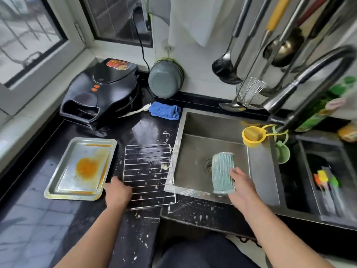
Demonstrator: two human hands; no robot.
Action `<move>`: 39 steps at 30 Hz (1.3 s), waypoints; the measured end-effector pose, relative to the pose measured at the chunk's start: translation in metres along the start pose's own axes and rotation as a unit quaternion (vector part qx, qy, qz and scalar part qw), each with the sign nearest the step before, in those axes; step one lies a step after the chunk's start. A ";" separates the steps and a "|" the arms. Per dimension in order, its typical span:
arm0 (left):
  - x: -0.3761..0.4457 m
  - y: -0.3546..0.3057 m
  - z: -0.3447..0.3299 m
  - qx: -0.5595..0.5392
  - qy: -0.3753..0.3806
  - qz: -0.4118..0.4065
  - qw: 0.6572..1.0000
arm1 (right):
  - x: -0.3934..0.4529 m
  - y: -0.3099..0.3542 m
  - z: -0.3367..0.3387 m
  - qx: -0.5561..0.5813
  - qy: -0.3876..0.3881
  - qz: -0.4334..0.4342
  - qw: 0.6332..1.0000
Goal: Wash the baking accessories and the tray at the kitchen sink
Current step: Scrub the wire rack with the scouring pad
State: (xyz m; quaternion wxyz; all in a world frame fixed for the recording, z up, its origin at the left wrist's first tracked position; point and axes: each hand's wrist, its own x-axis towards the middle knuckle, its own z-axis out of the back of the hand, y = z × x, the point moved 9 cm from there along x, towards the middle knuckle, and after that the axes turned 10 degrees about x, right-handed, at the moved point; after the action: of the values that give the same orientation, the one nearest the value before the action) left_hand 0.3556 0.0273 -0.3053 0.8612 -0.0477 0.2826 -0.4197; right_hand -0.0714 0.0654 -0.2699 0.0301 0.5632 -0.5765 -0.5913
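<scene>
The left hand point(118, 190) grips the near left corner of the wire rack point(148, 171), which lies flat on the black desk point(38, 219) with its right edge touching the sink point(258, 171) rim. Just left of that hand sits the tray point(63, 182), stained orange. The right hand point(242, 187) holds a green cloth point(222, 171) over the sink basin, fingers curled on its right edge. Soap flecks dot the desk near both hands.

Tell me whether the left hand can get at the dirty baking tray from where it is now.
Probably yes. The left hand grips the wire rack right beside the baking tray, and nothing lies between them; it would only have to drop its grip on the rack first.
</scene>
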 end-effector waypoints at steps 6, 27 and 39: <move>-0.013 -0.026 0.019 -0.193 0.051 -0.015 0.980 | 0.002 -0.002 0.000 0.108 0.036 -0.118 0.986; -0.177 -0.263 -0.120 -0.388 0.266 0.027 0.882 | 0.207 0.216 0.205 -0.595 -0.142 0.055 0.789; -0.179 -0.262 -0.156 -0.432 0.242 0.125 0.860 | 0.239 0.214 0.209 -0.236 -0.130 0.063 0.961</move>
State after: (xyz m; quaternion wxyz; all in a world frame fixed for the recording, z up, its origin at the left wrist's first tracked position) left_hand 0.0036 0.0171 -0.2714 0.7037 -0.2761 0.6390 -0.1425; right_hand -0.4365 -0.0344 -0.3301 0.1237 0.4208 -0.4536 -0.7758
